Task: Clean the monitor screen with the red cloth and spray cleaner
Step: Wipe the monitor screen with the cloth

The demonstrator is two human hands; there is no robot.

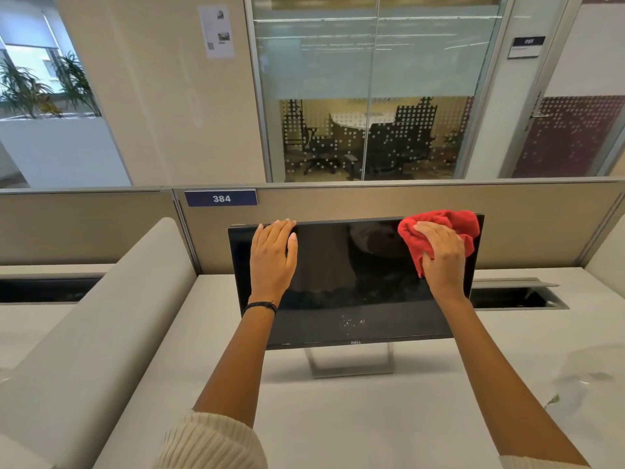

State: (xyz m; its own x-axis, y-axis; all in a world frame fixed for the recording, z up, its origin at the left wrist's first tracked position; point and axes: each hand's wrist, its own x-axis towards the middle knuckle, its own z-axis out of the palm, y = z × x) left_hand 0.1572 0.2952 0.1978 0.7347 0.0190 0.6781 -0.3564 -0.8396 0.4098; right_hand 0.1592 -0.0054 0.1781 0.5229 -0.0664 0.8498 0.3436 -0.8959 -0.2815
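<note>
A black monitor (351,289) stands on a silver stand (350,365) on the white desk (338,421), its screen dark and tilted back. My left hand (273,257) rests flat on the upper left of the screen, fingers over the top edge. My right hand (441,260) presses the bunched red cloth (439,228) against the screen's upper right corner. Small white droplets (351,321) speckle the lower middle of the screen. At the right edge of the desk stands a blurred clear object (585,380), possibly the spray bottle; I cannot tell.
A beige partition (372,204) with a blue label "384" (221,198) runs behind the monitor. Open cable troughs (517,296) are sunk in the desk on both sides. A curved beige divider (94,333) bounds the desk on the left.
</note>
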